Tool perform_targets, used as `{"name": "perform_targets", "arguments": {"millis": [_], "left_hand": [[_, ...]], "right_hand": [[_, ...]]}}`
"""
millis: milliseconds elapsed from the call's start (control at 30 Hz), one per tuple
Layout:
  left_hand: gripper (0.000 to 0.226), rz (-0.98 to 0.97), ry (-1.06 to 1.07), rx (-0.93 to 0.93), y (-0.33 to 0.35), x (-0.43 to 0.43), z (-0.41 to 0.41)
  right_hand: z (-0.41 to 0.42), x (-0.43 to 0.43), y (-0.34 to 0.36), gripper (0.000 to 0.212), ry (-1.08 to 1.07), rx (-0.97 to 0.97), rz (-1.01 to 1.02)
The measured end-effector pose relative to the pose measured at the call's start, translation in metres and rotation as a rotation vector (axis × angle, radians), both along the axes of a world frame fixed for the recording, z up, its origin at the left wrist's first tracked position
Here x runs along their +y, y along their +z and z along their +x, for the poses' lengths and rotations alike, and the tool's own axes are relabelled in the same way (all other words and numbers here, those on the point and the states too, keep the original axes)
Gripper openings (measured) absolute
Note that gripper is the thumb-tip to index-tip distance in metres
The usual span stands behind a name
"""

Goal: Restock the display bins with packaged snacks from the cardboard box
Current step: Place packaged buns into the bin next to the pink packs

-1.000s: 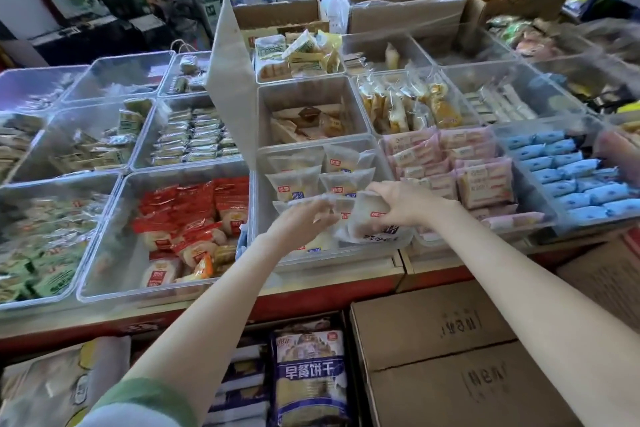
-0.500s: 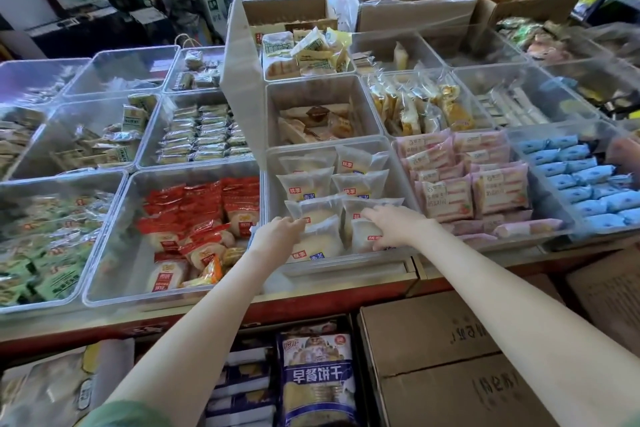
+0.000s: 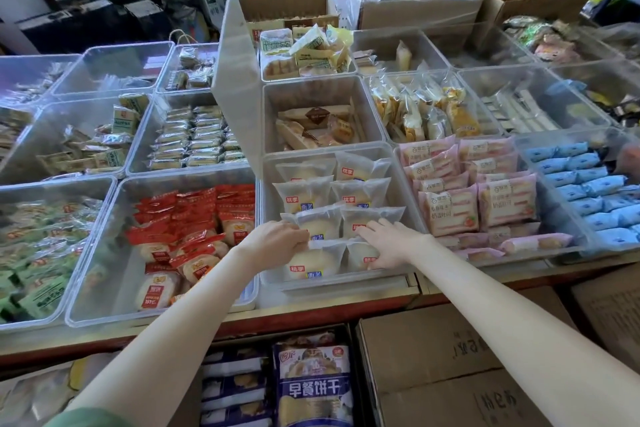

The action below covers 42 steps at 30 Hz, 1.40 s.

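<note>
**A:** Head cam: how full is the middle clear bin point(image 3: 341, 284)?

**B:** Nearly full, four rows of buns. Left hand point(image 3: 277, 241) curls round the front-left bun packet point(image 3: 311, 262) and right hand point(image 3: 388, 243) pinches the front-right bun packet point(image 3: 363, 255), both packets already in the bin. Probably almost done here. The bin behind point(image 3: 277, 107) looks sparse, with cardboard boxes point(image 3: 433, 357) below.

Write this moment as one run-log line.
left hand: holds front-left bread pack | right hand: holds front-right bread pack | bin: front centre

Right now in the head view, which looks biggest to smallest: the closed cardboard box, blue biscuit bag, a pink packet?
cardboard box
blue biscuit bag
pink packet
Box and bag sit nearer, so real sizes are unsure.
</note>
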<state>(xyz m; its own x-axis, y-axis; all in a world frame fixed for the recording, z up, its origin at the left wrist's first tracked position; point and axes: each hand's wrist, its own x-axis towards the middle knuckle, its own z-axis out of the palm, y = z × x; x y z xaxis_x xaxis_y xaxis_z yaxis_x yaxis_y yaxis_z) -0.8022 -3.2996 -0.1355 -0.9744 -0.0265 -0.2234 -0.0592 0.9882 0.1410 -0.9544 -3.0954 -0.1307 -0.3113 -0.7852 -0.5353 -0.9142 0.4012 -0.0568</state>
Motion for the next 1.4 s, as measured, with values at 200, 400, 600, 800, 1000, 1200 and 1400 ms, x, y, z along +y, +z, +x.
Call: {"name": "perform_targets", "arguments": {"millis": [200, 400, 600, 800, 1000, 1200, 1400], "left_hand": [[0.031, 0.069, 0.296, 0.289, 0.012, -0.021, -0.029], [0.051, -0.033, 0.387, 0.335, -0.005, -0.042, -0.074], [0.038, -0.234, 0.454, 0.255, -0.016, -0.068, -0.098], [0.038, -0.397, 0.375, 0.278, -0.025, -0.080, -0.107], [0.020, -0.409, 0.394, 0.169, 0.000, -0.078, -0.115], [0.035, -0.494, 0.334, 0.367, -0.017, -0.075, -0.089], [0.014, -0.442, 0.280, 0.329, -0.033, -0.075, -0.058]], "right_hand": [[-0.023, -0.026, 0.021, 0.062, -0.200, -0.165, -0.308], [-0.062, -0.063, 0.007, 0.050, -0.385, -0.075, -0.557], [-0.091, -0.112, -0.015, 0.045, -0.300, 0.065, -0.613], [-0.097, -0.159, -0.033, 0.026, -0.110, 0.262, -0.489], [-0.101, -0.167, -0.040, 0.023, -0.172, 0.043, -0.514], [-0.101, -0.155, -0.039, 0.017, -0.252, 0.001, -0.727], [-0.072, -0.132, -0.018, 0.049, -0.062, 0.019, -0.314]]}}
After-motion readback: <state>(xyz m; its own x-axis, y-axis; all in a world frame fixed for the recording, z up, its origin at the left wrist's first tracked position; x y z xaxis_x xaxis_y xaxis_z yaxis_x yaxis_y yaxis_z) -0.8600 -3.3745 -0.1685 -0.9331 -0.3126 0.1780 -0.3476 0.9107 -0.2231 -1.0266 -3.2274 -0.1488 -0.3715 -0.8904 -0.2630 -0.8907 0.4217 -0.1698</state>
